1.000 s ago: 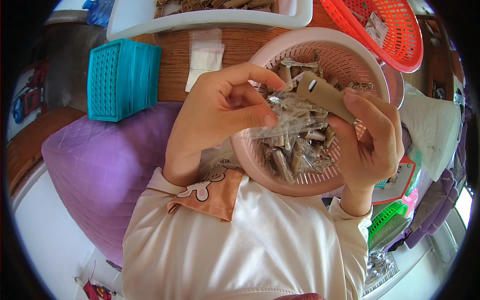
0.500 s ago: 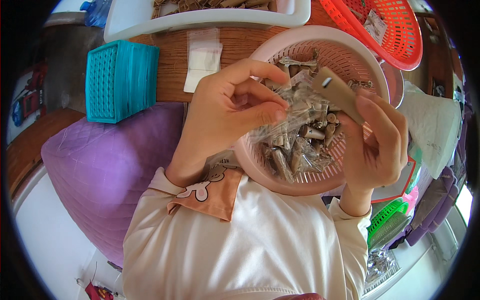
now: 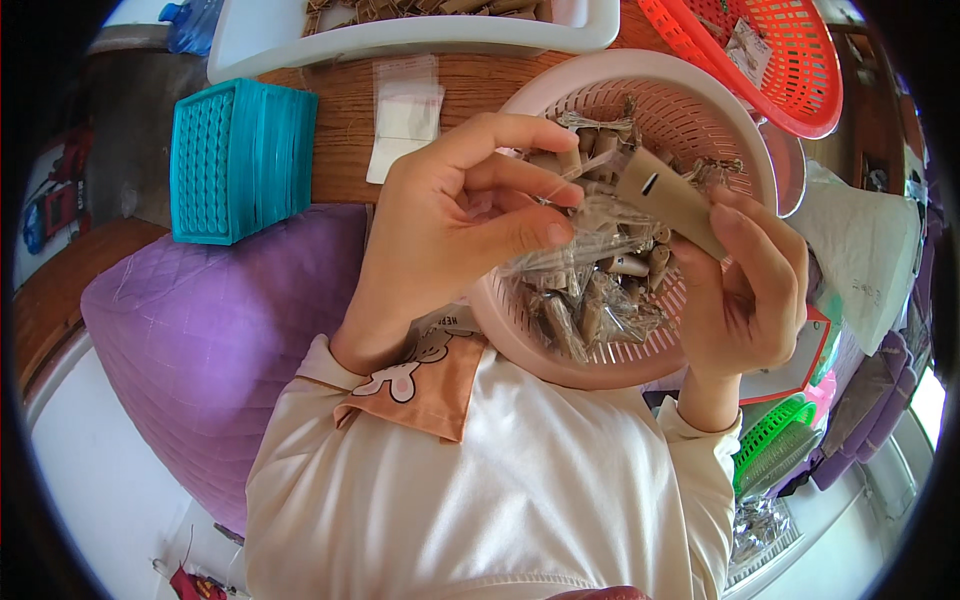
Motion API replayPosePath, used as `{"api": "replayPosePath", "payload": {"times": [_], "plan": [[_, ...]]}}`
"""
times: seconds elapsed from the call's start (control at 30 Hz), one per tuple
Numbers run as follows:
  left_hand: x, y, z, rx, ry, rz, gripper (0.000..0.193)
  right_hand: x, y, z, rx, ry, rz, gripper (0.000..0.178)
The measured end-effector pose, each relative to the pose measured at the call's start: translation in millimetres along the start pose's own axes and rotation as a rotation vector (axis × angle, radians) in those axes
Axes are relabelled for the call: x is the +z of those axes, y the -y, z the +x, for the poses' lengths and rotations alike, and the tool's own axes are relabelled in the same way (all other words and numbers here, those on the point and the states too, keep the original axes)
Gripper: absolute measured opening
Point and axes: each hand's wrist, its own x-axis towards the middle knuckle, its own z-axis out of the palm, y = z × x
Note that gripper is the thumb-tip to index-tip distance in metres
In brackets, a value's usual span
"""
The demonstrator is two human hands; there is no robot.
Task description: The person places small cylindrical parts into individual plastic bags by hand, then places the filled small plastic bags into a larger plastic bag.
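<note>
Over a pink slotted basket (image 3: 545,370), my right hand (image 3: 748,285) pinches a flat brown piece (image 3: 672,202) by its lower right end. This piece looks like card, with a small dark-and-white slit mark near its upper end, and is tilted. My left hand (image 3: 465,205) is curled opposite it, with a clear plastic bag (image 3: 600,228) at its fingertips. Part of the bag's edge is hidden behind the fingers. Below both hands, the basket holds several brown rolled pieces (image 3: 628,266) and bundles in clear plastic (image 3: 610,310).
A white tub (image 3: 420,45) of brown pieces stands at the back. Clear bags with white cards (image 3: 408,125) lie on the wooden table (image 3: 345,120). Stacked teal trays (image 3: 245,160) sit left, above a purple quilted cover (image 3: 225,330). A red basket (image 3: 800,90) is at the back right.
The brown piece has shifted slightly left and down, and turned a little in my right hand. The plastic by my left fingertips has changed shape.
</note>
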Motion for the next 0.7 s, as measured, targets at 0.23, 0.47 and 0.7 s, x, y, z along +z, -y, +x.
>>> {"api": "replayPosePath", "payload": {"times": [0.23,0.47,0.7], "plan": [[4.2,8.2,0.7,0.065,0.080,0.038,0.046,3.5,-0.2,0.0,0.144,0.011,0.156,0.029],[8.6,15.1,-1.5,0.113,0.041,0.005,0.047,-0.6,11.6,7.5,0.376,0.193,0.184,0.026],[6.6,14.2,-4.6,0.183,0.109,0.265,0.055,-7.6,17.1,19.1,0.676,0.448,0.229,0.024]]}}
